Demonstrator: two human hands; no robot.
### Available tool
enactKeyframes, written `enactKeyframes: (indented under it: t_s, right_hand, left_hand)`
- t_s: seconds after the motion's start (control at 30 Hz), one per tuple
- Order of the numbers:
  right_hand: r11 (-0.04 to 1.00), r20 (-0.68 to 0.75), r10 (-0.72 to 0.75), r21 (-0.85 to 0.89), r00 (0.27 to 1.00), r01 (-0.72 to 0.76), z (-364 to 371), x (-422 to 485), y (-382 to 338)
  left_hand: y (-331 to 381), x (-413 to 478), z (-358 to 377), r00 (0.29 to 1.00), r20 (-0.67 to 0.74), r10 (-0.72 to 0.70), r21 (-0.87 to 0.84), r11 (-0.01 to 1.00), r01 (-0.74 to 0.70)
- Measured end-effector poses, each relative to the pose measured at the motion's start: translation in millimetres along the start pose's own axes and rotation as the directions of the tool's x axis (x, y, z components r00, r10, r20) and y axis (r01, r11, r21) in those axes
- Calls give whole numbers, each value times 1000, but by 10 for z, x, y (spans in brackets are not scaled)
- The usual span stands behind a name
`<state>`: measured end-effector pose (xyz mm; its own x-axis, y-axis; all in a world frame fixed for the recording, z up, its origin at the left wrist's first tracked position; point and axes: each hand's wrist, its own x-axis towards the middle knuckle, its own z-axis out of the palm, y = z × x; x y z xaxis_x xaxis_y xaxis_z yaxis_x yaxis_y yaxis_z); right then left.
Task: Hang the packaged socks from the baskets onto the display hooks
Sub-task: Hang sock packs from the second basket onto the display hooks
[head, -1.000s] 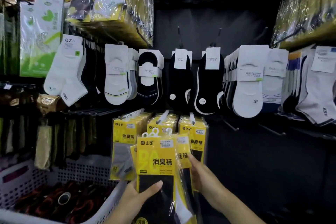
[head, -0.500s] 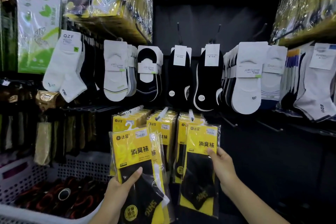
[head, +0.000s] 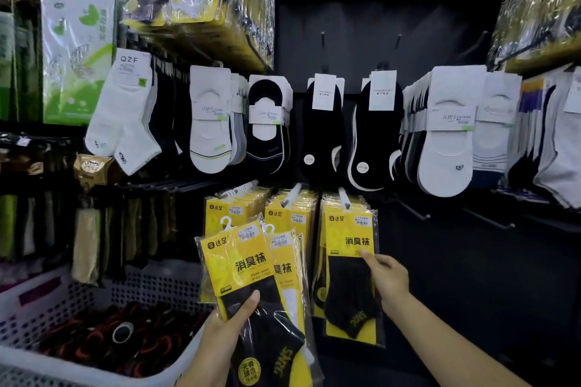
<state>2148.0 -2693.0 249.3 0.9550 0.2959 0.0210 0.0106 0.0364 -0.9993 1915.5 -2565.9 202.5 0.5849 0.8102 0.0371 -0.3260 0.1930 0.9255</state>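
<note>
1. Head view, the hold: a person's left hand [head: 226, 333] grips a fanned stack of sock packs [head: 248, 264] low in front of the display. The thumb lies across the front pack and the fingers curl behind, a hold that appears meant to keep spares ready while the other hand works.
2. The right hand [head: 388, 280] pinches the right edge of a single pack [head: 349, 261], fingers closed on the film at mid-height. The pack's top sits at the tip of the right-hand display hook [head: 344, 198]; whether its hanger is over the hook cannot be told.
3. Placement: three white-tipped hooks jut from the lower row of the wall, each carrying matching hung packs [head: 292, 214], so like goes with like.
4. Materials: the packs are glossy clear film over yellow card, crinkled and glinting. Each shows a dark ankle sock and has a small white hanger at its top edge. They are flat and limp, and probably slippery when stacked.
5. The basket [head: 141, 289], of white perforated plastic, stands at lower left just beside the left hand. It holds dark and red items too blurred to identify.
6. Above, no-show socks [head: 209, 122] in white and black, on card sleeves, fill the upper row. Bare hooks [head: 412, 212] stand free to the right of the yellow packs.
</note>
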Motion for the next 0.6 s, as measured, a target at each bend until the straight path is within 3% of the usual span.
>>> enactKeyframes:
  t_s: [0.1,0.17,0.23,0.27,0.33,0.37,0.43,0.6]
  right_hand:
    - [989,-171,-69,-143,983,45,-81,-73,77]
    - [984,-114,-135,-132,984,119,-127,-194,124]
    - [991,133,-127,-36,983,132,-142,-368,130]
    - [995,300,-99,-1,949,104,-144,-473,119]
    - [998,575,-60,5,816,69,-135,-664,97]
    - [998,641,-45,0,767,58,-126,-733,90]
    - [1000,651,-27,28,758,12,-119,-818,72]
    - [986,489,-37,157,871,-46,-152,-849,41]
  left_hand:
    - [-22,-20,32,1000,26,8,-13,1000,-8]
    - [-52,-35,55,998,54,-15,-16,1000,15]
    - [-82,-67,113,994,104,-40,-15,999,42]
    - [-97,-92,158,991,128,-50,-6,999,51]
    - [-137,-137,254,987,150,-61,16,998,59]
    - [-159,-154,297,985,161,-59,21,998,57]
    - [-195,-174,373,982,182,-55,24,998,52]
    - [-217,-212,431,983,183,-29,19,999,26]
